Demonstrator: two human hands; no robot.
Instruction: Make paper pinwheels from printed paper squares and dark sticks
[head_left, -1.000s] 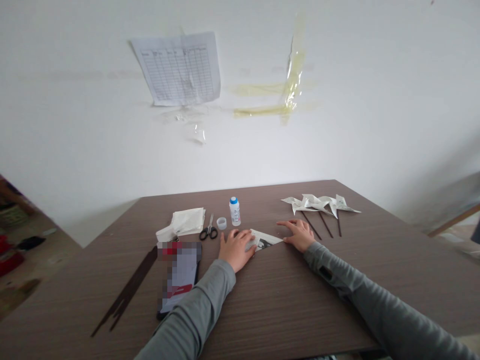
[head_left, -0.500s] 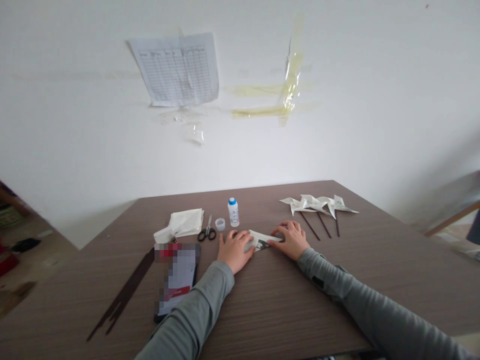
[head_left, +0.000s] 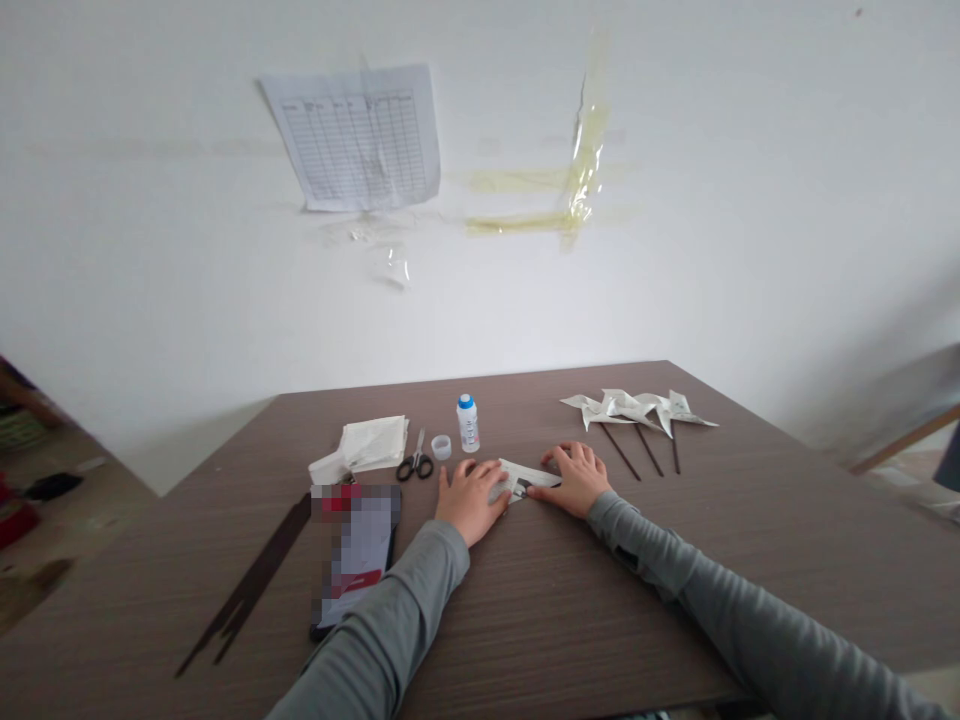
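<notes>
A folded strip of printed paper (head_left: 523,478), black-and-white, lies flat on the wooden table. My left hand (head_left: 471,503) presses down on its left end and hides part of it. My right hand (head_left: 576,480) rests on the strip's right end, with the fingers curved. Both hands sit close together, with a short stretch of paper showing between them. Nearest my left hand stand a small plastic cup (head_left: 441,447) and a white glue bottle with a blue cap (head_left: 467,423). Beyond my right hand lie several finished paper pinwheels on dark sticks (head_left: 637,408).
The brown wood-grain table (head_left: 525,620) holds scissors (head_left: 415,464), a stack of white paper (head_left: 364,447), a pixelated phone (head_left: 356,550) and dark sticks (head_left: 251,580). A printed grid sheet (head_left: 352,138) is taped to the white wall behind.
My right hand has slid left along the paper strip, closer to my left hand, and now covers the strip's right end. My left hand has barely moved.
</notes>
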